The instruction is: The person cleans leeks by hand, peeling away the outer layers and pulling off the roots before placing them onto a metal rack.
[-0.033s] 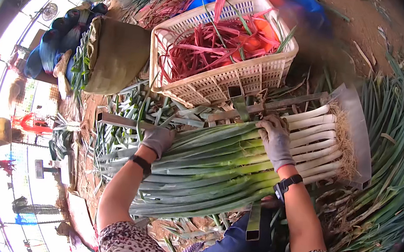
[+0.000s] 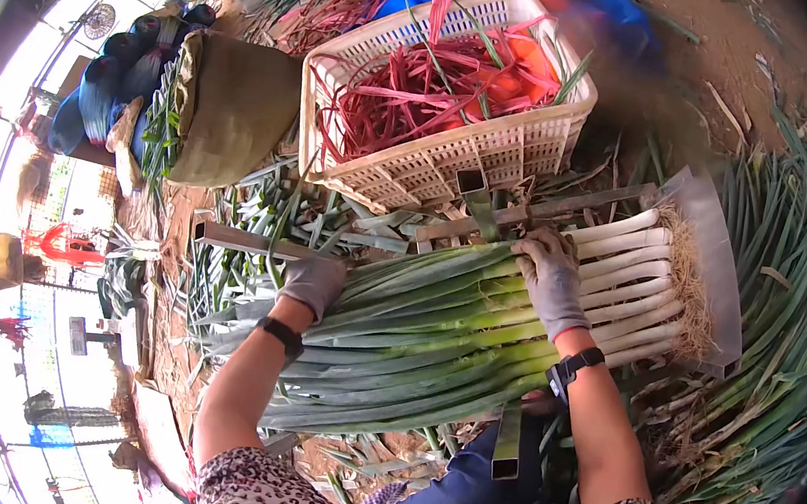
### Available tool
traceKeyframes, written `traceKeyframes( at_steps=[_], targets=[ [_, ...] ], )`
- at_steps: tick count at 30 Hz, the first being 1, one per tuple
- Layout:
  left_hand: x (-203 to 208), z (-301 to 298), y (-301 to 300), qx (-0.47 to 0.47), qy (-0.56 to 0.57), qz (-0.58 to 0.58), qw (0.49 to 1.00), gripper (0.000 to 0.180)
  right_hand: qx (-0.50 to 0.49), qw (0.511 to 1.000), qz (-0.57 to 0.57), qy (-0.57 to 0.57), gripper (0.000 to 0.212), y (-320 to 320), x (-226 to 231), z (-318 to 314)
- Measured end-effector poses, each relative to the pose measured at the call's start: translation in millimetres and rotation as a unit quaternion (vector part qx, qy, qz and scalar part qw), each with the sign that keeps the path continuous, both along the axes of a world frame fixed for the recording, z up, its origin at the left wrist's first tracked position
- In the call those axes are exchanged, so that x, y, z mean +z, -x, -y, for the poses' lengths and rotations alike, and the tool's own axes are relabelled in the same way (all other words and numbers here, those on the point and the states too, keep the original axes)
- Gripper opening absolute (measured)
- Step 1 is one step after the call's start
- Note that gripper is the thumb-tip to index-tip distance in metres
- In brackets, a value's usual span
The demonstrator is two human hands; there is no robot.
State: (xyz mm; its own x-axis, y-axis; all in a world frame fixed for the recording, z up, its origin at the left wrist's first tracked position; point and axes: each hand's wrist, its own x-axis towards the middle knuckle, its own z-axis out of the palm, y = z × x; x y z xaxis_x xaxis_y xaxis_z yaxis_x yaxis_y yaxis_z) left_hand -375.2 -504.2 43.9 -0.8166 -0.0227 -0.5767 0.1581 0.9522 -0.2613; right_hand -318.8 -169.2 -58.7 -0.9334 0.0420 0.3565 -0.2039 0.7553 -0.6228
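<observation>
A row of leeks lies across a metal frame in front of me, white stalks and roots to the right, green leaves to the left. My left hand, in a grey glove, is closed around the leaves along the far edge; its fingertips are hidden. Over the far edge, where green turns to white, my gloved right hand curls its fingers on the outermost stalks. Behind the roots stands a pale upright plate.
Beyond the frame, a white plastic crate holds red ties. An olive sack stands to its left. More leeks are heaped at the right, and cut leaves litter the ground at the left. A square metal bar juts beside my left hand.
My left hand has shifted very slightly on the leaves. The right hand and the stalks stay where they were.
</observation>
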Motion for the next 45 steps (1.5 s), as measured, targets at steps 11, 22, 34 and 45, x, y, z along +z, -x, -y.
traceKeyframes(
  at_steps=[11,22,34,45],
  targets=[
    [-16,108,-71,0.637,-0.527,-0.339,0.450,0.028,-0.009,1.000,0.020,0.013,0.017,-3,-2,-6],
    [-17,-89,-32,-0.175,-0.256,-0.248,0.918,0.042,0.012,0.997,-0.021,0.070,0.016,-4,9,3],
    [-54,-112,-12,-0.182,-0.298,-0.194,0.917,0.017,-0.073,0.866,0.174,0.463,0.027,-106,28,-1],
    [-58,-103,-7,-0.209,-0.303,-0.217,0.904,0.017,-0.354,0.819,0.435,0.120,0.041,-349,102,-95]
  ],
)
